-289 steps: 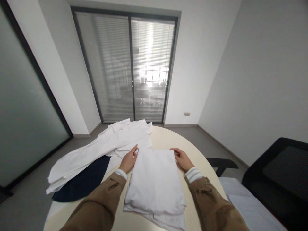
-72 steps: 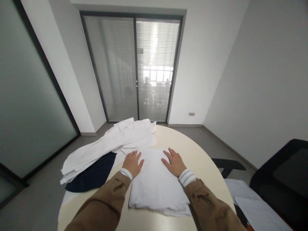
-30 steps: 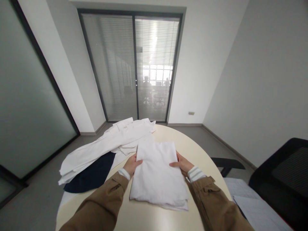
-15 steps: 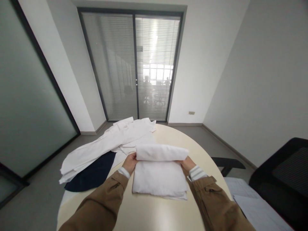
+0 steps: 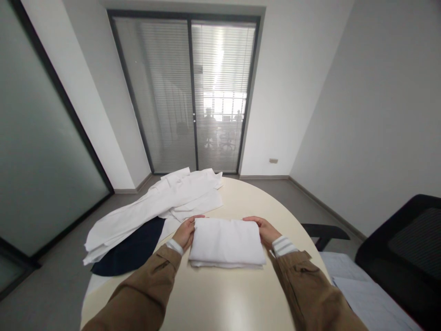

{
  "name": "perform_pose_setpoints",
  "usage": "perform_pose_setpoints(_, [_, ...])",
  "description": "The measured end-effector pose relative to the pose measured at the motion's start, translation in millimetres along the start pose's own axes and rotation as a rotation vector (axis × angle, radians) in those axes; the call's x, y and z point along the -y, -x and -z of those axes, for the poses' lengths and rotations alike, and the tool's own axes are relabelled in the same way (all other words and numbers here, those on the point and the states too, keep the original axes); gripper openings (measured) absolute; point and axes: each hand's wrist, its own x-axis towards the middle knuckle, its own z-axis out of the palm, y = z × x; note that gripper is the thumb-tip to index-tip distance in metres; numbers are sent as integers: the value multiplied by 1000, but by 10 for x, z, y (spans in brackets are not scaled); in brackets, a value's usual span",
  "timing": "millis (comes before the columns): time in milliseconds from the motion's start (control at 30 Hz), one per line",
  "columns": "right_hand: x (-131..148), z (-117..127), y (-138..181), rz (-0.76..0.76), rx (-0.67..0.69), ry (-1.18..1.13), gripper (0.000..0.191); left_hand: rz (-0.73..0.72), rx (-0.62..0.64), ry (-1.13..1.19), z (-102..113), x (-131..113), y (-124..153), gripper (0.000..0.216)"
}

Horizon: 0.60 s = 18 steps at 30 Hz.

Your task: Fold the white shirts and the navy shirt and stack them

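A folded white cloth (image 5: 227, 243) lies in a flat, layered rectangle near the middle of the round table. My left hand (image 5: 186, 231) is closed around its far left corner, with the fingers along the back edge. At the far right corner my right hand (image 5: 262, 230) holds the cloth the same way, its thumb side hidden against the fabric. To the left, long white garments (image 5: 148, 209) are spread in a loose heap. Partly beneath them lies a dark navy fabric piece (image 5: 132, 250).
The cream round table (image 5: 206, 299) has a curved edge at the right. Beside it stands a black mesh chair (image 5: 409, 248) with white fabric (image 5: 361, 287) on its seat. Beyond the table is a glass door (image 5: 193, 92) with blinds.
The raised flap of white cloth has come down toward me over the lower part, making a shorter rectangle. Both hands stay at its sides near the back edge.
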Motion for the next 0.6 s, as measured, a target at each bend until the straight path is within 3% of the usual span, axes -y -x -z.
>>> perform_pose_setpoints(100, [29, -9, 22, 9, 27, -24, 29, -6, 6, 50, -32, 9, 12, 14])
perform_pose_setpoints(167, [47, -22, 36, 24, 50, -59, 25, -19, -15, 39, -46, 35, 8, 13])
perform_pose_setpoints(300, [62, -42, 39, 8, 70, -102, 23, -91, -97, -180, -17, 67, -47, 12])
perform_pose_setpoints(433, [54, -45, -2, -36, 4, -52, 11, -211, -192, -355, 0, -39, -75, 8])
perform_pose_setpoints(500, [60, -40, -16, -21, -26, -6, 15, -325, -162, -505, -58, -105, -19, 14])
perform_pose_setpoints(600, [141, -55, 11, 67, -135, 143, 32, -474, 34, -1007, -217, -124, 152, 38])
